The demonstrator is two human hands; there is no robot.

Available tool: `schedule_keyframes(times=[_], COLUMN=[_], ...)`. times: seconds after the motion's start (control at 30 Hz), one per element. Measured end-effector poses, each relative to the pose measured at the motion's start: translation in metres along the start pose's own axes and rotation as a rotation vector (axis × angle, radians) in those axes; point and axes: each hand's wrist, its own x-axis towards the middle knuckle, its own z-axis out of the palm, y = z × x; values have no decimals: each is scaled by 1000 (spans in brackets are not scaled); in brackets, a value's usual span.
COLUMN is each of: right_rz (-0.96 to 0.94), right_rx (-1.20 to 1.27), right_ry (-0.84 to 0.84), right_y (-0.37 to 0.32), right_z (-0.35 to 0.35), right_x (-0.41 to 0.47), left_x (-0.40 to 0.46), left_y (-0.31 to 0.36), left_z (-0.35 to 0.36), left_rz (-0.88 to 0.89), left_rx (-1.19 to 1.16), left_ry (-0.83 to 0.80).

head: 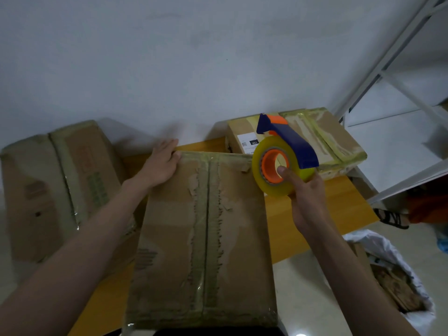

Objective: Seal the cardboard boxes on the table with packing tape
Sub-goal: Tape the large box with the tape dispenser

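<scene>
A worn cardboard box (203,238) lies in front of me on the yellow table (339,207), its centre seam running away from me with torn old tape along it. My left hand (162,163) lies flat on the box's far left corner, fingers straight. My right hand (306,190) grips a tape dispenser (281,154) with a blue and orange handle and a yellowish clear tape roll. It is held in the air just off the box's far right corner, my thumb in the orange core.
A large cardboard box (55,185) stands at the left by the wall. A smaller taped box (315,139) with a white label sits at the back right. White metal shelving (392,69) rises at the right. A bag of cardboard scraps (397,282) stands on the floor.
</scene>
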Motion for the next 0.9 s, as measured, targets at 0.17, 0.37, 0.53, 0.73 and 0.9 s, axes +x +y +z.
schedule_keyframes(times=[0.17,0.37,0.53,0.73,0.9], right_rz=[-11,-32,-19,-34,-30], right_rx=[19,12,23,-20,-52], right_ry=[32,75,105,81,73], right_y=[1,5,5,-7,-26], right_z=[5,10,8,-2,-19], right_x=[-3,-11,-20,-20,-16], left_x=[-5,-4,-19,-26,-33], left_y=[1,-10,-6,-9,-5], left_z=[2,-9,10,16,18], left_rz=[6,106,64,-12,-98], left_rx=[-111,-192,-424,-473,-499], left_ry=[10,-103,228,326,424])
